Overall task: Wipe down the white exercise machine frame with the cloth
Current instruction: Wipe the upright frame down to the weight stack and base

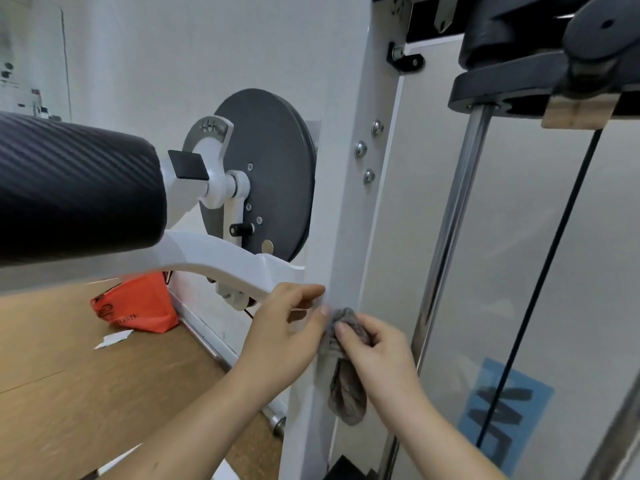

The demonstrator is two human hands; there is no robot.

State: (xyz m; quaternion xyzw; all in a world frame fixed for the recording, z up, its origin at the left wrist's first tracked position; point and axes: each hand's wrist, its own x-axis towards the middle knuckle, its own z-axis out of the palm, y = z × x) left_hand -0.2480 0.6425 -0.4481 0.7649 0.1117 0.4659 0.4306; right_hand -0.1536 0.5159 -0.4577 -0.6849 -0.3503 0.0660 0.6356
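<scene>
Pressing crumpled grey fabric cloth (347, 388) against white painted metal frame upright (343, 216) with right-hand grip (379, 353), fingers curled round it, loose end hanging below. Bracing with left-hand grip (285, 329) just beside: forefinger and thumb tips apart, touching upright's edge.

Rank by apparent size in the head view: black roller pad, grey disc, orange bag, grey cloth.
Black roller pad, though nearest the camera.
Grey disc.
Orange bag and grey cloth look alike.
</scene>
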